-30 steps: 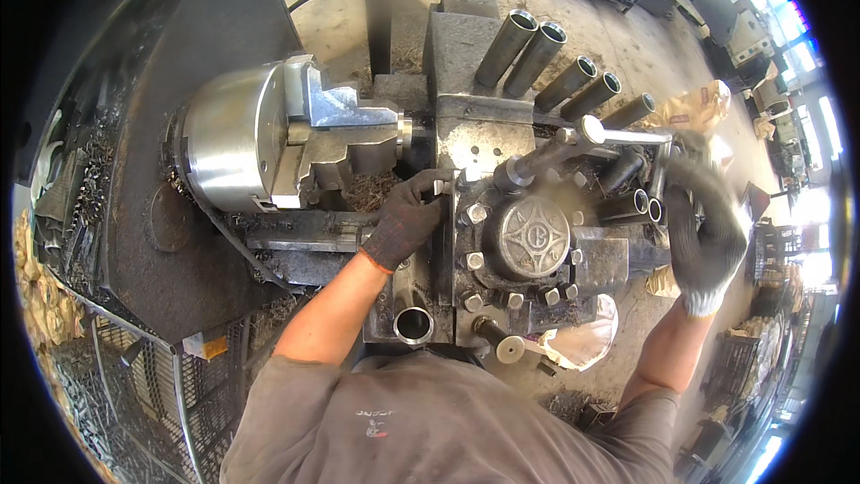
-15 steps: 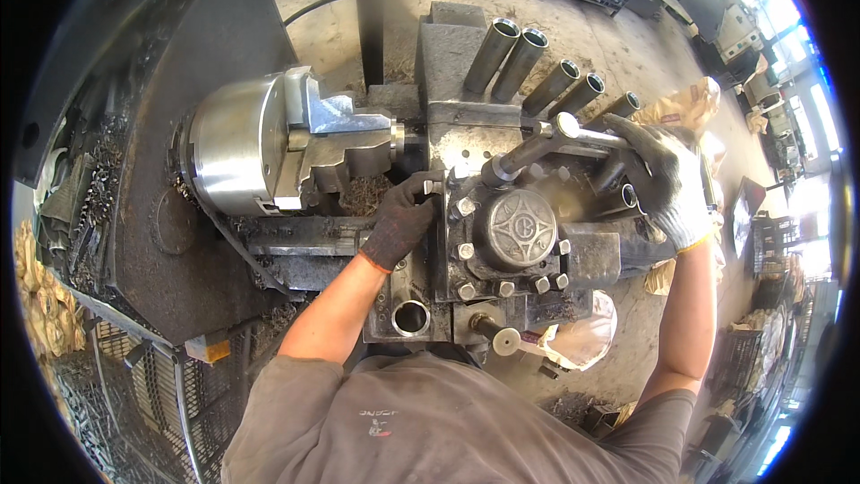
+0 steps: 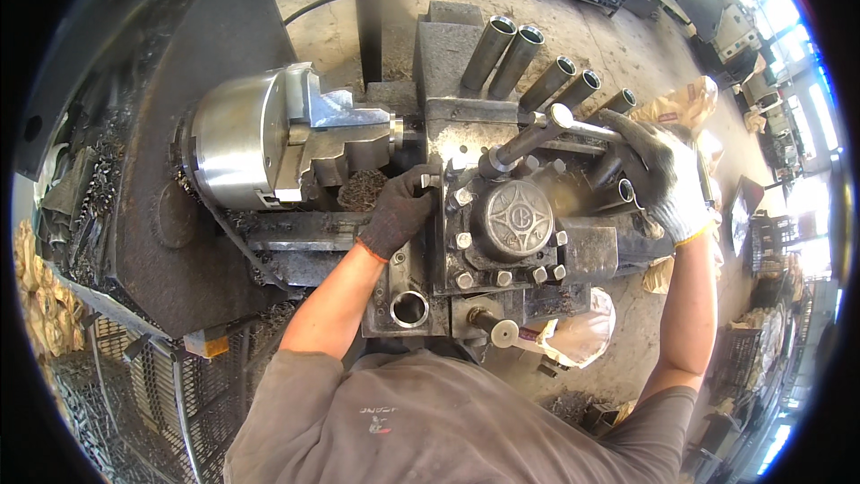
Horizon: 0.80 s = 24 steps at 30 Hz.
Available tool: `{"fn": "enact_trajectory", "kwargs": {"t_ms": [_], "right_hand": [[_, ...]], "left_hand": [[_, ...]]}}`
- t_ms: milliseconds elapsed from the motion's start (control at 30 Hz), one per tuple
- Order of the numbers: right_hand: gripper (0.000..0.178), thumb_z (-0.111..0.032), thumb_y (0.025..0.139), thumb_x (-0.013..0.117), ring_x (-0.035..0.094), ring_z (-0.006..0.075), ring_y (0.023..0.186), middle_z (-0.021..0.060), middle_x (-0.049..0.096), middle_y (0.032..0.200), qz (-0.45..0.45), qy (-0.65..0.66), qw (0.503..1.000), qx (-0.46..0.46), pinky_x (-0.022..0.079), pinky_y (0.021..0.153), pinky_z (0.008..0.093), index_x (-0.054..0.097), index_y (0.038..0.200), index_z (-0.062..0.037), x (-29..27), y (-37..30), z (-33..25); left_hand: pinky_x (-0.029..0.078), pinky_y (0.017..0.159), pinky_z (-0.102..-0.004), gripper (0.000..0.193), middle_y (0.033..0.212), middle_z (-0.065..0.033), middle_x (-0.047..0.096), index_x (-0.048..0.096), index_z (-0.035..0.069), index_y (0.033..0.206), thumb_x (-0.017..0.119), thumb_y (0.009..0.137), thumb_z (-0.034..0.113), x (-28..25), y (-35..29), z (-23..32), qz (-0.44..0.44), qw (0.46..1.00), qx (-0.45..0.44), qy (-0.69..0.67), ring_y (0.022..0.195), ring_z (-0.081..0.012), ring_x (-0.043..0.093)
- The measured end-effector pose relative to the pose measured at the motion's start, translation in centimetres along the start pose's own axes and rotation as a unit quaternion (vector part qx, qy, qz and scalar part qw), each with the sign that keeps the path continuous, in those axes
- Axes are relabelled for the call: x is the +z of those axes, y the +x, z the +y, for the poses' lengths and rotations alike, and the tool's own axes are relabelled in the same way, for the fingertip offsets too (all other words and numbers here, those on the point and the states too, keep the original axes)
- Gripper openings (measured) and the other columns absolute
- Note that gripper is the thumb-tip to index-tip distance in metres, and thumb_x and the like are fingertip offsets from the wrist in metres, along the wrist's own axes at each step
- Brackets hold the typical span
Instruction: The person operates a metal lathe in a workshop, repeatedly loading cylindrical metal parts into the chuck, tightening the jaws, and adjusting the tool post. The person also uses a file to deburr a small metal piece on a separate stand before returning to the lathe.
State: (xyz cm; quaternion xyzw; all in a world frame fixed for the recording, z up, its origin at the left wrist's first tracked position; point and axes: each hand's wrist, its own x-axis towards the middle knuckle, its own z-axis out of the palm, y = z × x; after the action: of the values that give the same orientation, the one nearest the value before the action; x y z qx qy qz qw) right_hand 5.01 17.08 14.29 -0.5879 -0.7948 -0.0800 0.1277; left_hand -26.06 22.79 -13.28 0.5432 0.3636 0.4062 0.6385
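Lathe [image 3: 305, 235], with wrench [image 3: 530, 139] held in the right hand [image 3: 665, 172]

Chuck [image 3: 237, 139]: one, bright steel, cylindrical; left of centre in the frame.
Tool post [image 3: 484, 266]: one, dark, square, edged with square-headed bolts [image 3: 503, 280]; centre of the frame.
Wrench: one, metal; tilted shaft seated at the upper edge of the tool post, handle running rightward; above and right of the frame's centre.
Right hand: grey glove, pale cuff; right of centre. Fingers closed over the handle's outer end.
Left hand [image 3: 397, 212]: dark glove; just left of centre. Fingers bent against the tool post's left edge; whether they grip anything, cannot tell.
Steel tubes [image 3: 547, 83]: five, open-ended, leaning in a row; upper centre to upper right.
Cap [image 3: 513, 220]: round, star relief; on top of the tool post.
Small bright block [image 3: 431, 181]: one, at the left fingertips.
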Motion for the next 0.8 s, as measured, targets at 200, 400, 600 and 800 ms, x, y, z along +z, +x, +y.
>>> {"fn": "enact_trajectory", "kwargs": {"t_ms": [200, 400, 600, 800], "right_hand": [[0.049, -0.007, 0.096, 0.068, 0.069, 0.0321, 0.073, 0.0145, 0.071, 0.082, -0.029, -0.069, 0.997, -0.004, 0.056, 0.073, 0.0436, 0.066, 0.145, -0.0115, -1.0, -2.9, -2.0], [0.044, -0.005, 0.087, 0.073, 0.063, 0.023, 0.061, 0.0067, 0.067, 0.072, -0.03, -0.027, 0.988, -0.149, 0.05, 0.052, 0.0402, 0.07, 0.131, -0.0062, -2.7, -6.8, -7.5], [0.054, -0.038, 0.088, 0.079, 0.063, 0.0201, 0.072, 0.0074, 0.068, 0.085, -0.139, 0.123, 0.936, -0.298, 0.049, 0.056, 0.0386, 0.073, 0.132, -0.0088, -4.5, -3.2, -11.7], [0.017, -0.021, 0.079, 0.071, 0.062, 0.0232, 0.067, 0.0045, 0.062, 0.076, -0.16, -0.039, 0.911, -0.378, 0.05, 0.057, 0.0364, 0.072, 0.093, -0.011, -1.6, 6.9, -15.6]], "left_hand": [[0.051, 0.102, -0.0286, 0.04, 0.122, -0.0053, 0.077, 0.071, 0.004, 0.132, 0.063, 0.093, 0.002, 0.0, -0.2, 0.8, -0.004, 1.0, -0.017, -0.02, 0.113, -0.009, 0.066], [0.054, 0.087, -0.0235, 0.027, 0.111, 0.0003, 0.076, 0.071, 0.003, 0.128, 0.071, 0.102, 0.008, 0.1, 0.0, 0.9, -0.012, 1.0, 0.012, 0.005, 0.097, -0.0049, 0.067], [0.054, 0.086, -0.0236, 0.028, 0.109, 0.0012, 0.077, 0.07, 0.003, 0.13, 0.071, 0.103, 0.01, 0.2, -0.1, 0.9, -0.027, 0.996, 0.006, -0.082, 0.094, -0.0057, 0.068], [0.057, 0.089, -0.0278, 0.029, 0.115, 0.0002, 0.077, 0.071, 0.004, 0.128, 0.071, 0.099, 0.007, 0.4, -0.2, 1.6, 0.045, 0.979, 0.035, 0.196, 0.103, -0.0059, 0.066]]}}
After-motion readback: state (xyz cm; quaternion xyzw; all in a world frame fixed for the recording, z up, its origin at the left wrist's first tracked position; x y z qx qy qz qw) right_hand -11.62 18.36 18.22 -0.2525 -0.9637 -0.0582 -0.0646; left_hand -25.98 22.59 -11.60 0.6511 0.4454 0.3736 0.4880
